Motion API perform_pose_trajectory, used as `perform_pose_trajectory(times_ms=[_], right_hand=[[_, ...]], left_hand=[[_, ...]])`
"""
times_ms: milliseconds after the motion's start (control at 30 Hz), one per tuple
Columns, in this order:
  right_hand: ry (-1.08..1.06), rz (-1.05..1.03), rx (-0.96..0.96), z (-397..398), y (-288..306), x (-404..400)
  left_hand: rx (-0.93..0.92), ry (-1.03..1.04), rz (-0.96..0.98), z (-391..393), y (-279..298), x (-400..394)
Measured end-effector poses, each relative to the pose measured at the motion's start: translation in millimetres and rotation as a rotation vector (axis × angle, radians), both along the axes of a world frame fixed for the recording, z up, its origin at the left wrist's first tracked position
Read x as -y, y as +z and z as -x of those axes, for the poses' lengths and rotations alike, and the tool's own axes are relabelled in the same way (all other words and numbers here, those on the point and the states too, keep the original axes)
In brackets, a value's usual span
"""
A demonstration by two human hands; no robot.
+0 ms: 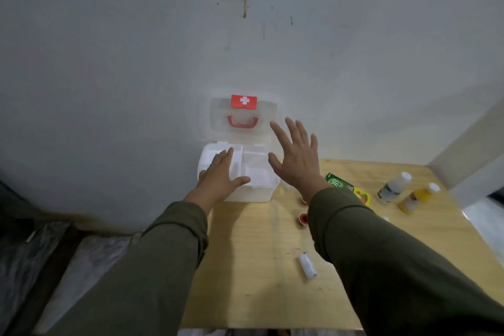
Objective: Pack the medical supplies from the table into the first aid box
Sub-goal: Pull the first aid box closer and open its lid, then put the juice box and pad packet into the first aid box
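The white first aid box stands at the table's far left corner against the wall, its clear lid raised, showing a red cross label and red handle. My left hand rests flat on the box's white inner tray, fingers spread. My right hand hovers open over the box's right side, holding nothing. On the table lie a green and yellow carton, a white bottle, a yellow bottle, two small red-capped items and a white tube.
The wooden table ends close on the left, where a dark patterned floor shows. A stained grey wall rises right behind the box. A wall corner and white ledge stand at the right edge.
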State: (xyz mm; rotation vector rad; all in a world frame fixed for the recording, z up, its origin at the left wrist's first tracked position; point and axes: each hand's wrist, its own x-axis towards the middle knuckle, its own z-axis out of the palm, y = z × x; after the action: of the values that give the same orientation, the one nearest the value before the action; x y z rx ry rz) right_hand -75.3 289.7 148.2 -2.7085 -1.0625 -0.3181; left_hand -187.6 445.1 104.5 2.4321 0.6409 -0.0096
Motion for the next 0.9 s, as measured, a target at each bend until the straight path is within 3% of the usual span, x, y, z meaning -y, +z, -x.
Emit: perform_pose_trajectory(times_ms=[400,633,900], right_hand=[[-0.25,0.069,-0.128,-6,-33,109],[-0.267,0.095,-0.245,-26,-59,154],[-0.237,0.139,-0.351,-63,-93,194]], left_hand=[[-0.063,-0.201,-0.181,-40,-18,78],[-0.098,-0.149,-0.213,-49,-32,97],[-0.179,-0.124,-0.429,-56,-46,107]])
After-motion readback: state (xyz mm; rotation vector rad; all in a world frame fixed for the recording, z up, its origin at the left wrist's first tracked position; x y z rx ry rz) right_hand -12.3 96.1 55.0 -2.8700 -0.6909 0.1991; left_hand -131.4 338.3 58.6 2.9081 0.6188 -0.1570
